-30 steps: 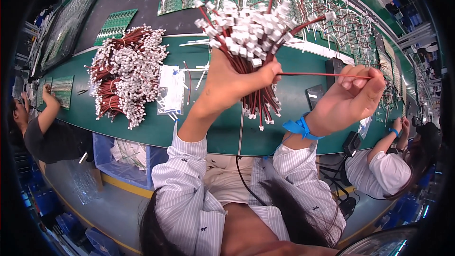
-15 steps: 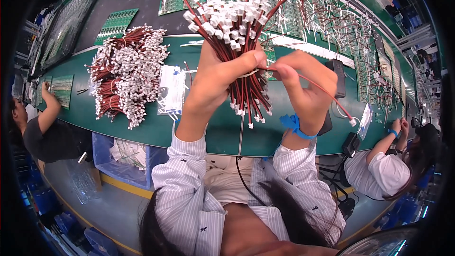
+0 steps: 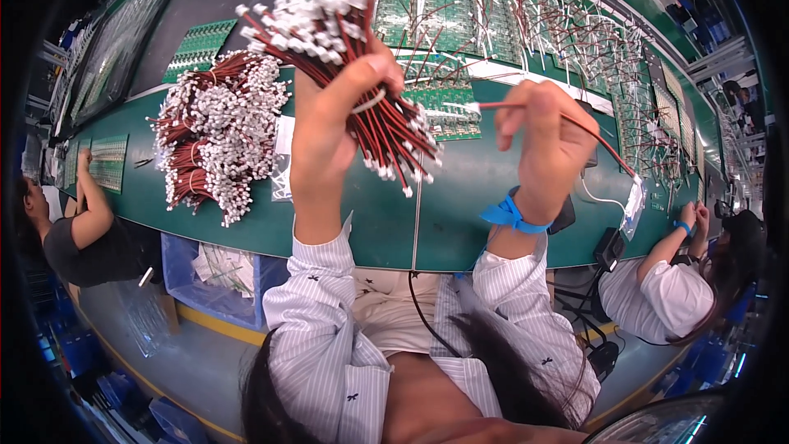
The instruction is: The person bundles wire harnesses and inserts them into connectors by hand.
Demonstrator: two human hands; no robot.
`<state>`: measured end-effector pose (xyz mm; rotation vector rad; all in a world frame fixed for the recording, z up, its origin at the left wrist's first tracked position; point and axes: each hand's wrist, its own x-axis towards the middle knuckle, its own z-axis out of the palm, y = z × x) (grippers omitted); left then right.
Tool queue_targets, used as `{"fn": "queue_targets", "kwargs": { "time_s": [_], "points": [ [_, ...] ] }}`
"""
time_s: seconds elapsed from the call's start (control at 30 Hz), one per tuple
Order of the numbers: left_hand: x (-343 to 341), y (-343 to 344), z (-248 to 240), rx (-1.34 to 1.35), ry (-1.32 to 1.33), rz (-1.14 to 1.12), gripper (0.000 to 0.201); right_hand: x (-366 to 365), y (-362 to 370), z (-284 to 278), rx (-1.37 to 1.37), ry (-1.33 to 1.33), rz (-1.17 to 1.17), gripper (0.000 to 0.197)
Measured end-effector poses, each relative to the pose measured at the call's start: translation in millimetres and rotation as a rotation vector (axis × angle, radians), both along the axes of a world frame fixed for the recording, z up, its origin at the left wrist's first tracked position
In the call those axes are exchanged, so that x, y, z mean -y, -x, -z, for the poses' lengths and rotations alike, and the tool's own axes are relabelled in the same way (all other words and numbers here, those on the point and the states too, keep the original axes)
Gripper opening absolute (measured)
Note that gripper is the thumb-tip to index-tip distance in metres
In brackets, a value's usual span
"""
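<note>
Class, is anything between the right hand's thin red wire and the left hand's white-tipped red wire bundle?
Nothing visible stands between the thin red wire and white-tipped red wire bundle; a green circuit board lies beyond.

Your wire bundle point(image 3: 386, 133): dark red wires, white connectors point(image 3: 316, 20), pale band point(image 3: 368, 102). Your single wire point(image 3: 610, 148): red, white end plug point(image 3: 474, 107). Your wristband point(image 3: 511, 215): bright blue. Your shirt point(image 3: 316, 312): pale blue-grey, white stripes, small dark bow motifs point(image 3: 352, 397). Your benchtop point(image 3: 460, 214): deep green. Cable pile point(image 3: 218, 131): red-brown, white. Circuit boards point(image 3: 197, 45): green. Storage bin point(image 3: 271, 275): blue. Floor point(image 3: 246, 353): grey, yellow line point(image 3: 218, 321).
</note>
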<state>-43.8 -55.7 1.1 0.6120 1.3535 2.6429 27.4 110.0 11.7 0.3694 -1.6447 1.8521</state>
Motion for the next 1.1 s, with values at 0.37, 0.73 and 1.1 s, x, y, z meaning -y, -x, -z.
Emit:
{"fn": "queue_targets", "kwargs": {
  "time_s": [0.37, 0.73, 1.1],
  "points": [
    [-13, -20, -8, -0.028, 0.211, 0.098, 0.018, 1, 10, -3, 0.157, -0.152, -0.117, 0.015],
    [-10, -16, -9, -0.137, 0.376, -0.131, 0.025, 10, 20, 4, 0.181, -0.06, -0.169, 0.008],
    [39, -6, -19, -0.127, 0.309, -0.413, 0.023, -9, 12, 24, 0.117, -0.313, -0.159, 0.005]
  ]
}}
